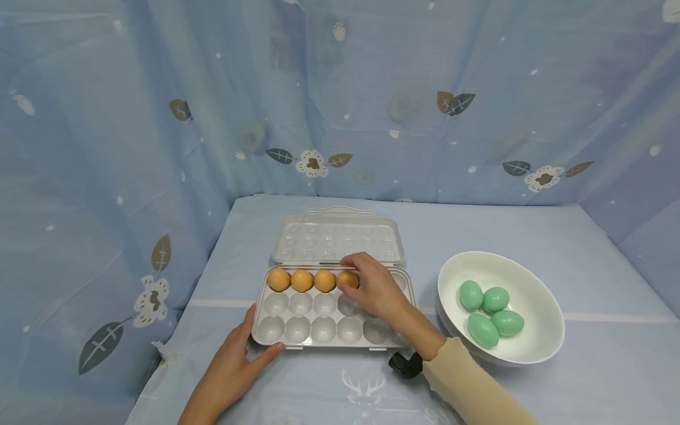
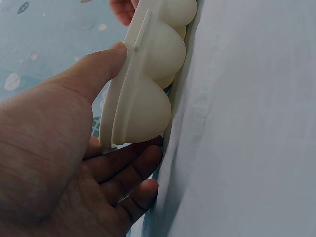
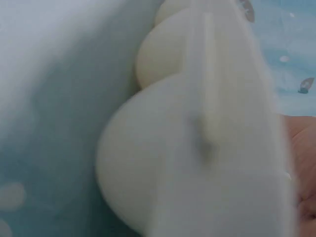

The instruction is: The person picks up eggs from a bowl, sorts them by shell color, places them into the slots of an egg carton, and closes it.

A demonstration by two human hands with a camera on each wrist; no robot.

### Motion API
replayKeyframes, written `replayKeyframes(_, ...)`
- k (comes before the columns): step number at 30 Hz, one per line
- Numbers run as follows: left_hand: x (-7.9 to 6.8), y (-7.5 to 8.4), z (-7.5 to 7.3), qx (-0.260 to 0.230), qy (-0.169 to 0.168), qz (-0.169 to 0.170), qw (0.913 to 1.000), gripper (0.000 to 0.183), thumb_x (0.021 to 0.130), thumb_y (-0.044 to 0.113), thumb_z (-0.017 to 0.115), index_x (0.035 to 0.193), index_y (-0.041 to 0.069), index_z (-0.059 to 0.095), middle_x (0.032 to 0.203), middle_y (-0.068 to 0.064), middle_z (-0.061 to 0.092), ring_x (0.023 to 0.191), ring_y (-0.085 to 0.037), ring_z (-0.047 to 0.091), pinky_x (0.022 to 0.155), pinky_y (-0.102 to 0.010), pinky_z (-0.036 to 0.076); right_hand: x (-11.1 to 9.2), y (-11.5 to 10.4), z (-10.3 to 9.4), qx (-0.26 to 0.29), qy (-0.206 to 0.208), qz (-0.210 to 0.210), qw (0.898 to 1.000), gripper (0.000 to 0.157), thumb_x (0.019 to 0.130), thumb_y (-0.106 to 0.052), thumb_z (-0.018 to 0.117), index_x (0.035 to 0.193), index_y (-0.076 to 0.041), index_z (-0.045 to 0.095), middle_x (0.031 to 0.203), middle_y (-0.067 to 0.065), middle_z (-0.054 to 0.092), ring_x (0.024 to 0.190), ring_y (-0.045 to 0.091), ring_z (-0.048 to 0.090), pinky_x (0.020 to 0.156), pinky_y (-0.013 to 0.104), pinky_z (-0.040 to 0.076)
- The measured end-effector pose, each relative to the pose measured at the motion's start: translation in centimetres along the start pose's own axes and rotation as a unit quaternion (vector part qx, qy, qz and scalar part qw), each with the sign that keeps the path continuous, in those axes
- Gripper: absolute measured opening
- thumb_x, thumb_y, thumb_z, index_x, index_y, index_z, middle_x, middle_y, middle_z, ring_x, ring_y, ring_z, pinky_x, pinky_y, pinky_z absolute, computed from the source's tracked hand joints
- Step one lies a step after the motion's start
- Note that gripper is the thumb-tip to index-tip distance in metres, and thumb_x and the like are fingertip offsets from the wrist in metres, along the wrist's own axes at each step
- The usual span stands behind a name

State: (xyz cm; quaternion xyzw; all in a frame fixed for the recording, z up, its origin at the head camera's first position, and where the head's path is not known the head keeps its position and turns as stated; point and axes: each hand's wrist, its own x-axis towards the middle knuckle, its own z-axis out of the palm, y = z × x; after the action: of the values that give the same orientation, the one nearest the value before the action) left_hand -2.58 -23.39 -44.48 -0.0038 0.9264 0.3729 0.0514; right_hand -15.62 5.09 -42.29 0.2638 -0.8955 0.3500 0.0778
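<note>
An egg box (image 1: 323,348) lies on the cloth with its lid (image 1: 338,236) folded back behind it. Three orange eggs (image 1: 301,281) sit in the back row from the left end. In the fourth cup of that row is another orange egg (image 1: 347,280), which my right hand (image 1: 374,286) pinches between thumb and fingers. My left hand (image 1: 234,363) holds the box's front left corner, thumb on the front rim and fingers round the left side; the left wrist view shows this corner (image 2: 143,111) close. A blurred box wall (image 3: 217,148) fills much of the right wrist view.
A white bowl (image 1: 536,342) with several green eggs (image 1: 483,329) stands to the right of the box. A small black object (image 1: 406,365) is by the right wrist. Patterned blue curtains (image 1: 340,100) hang behind and at both sides.
</note>
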Motion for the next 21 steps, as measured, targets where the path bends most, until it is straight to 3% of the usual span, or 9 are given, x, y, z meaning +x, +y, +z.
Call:
replayKeyframes(9, 0.0, 0.0, 0.0, 0.001, -0.003, 0.001, 1.0000, 0.112, 0.091, 0.063, 0.069, 0.166, 0.004, 0.010, 0.164, -0.028, 0.030, 0.148, -0.049, 0.035, 0.115, -0.067, 0.034, -0.6, -0.9, -2.0, -0.006, -0.004, -0.005, 1.000, 0.041, 0.093, -0.022, 0.080, 0.129, -0.011, 0.065, 0.128, 0.002, 0.067, 0.120, 0.022, 0.065, 0.099, 0.040, 0.056)
replayKeyframes(21, 0.0, 0.0, 0.0, 0.005, 0.000, 0.008, 1.0000, 0.110, 0.092, 0.061, 0.070, 0.166, 0.004, 0.011, 0.162, -0.030, 0.032, 0.146, -0.050, 0.038, 0.114, -0.067, 0.036, -2.1, -1.0, -5.0, -0.015, 0.029, -0.009, 0.999, 0.044, 0.091, -0.018, 0.080, 0.131, -0.012, 0.063, 0.129, 0.001, 0.066, 0.113, 0.025, 0.065, 0.093, 0.041, 0.057)
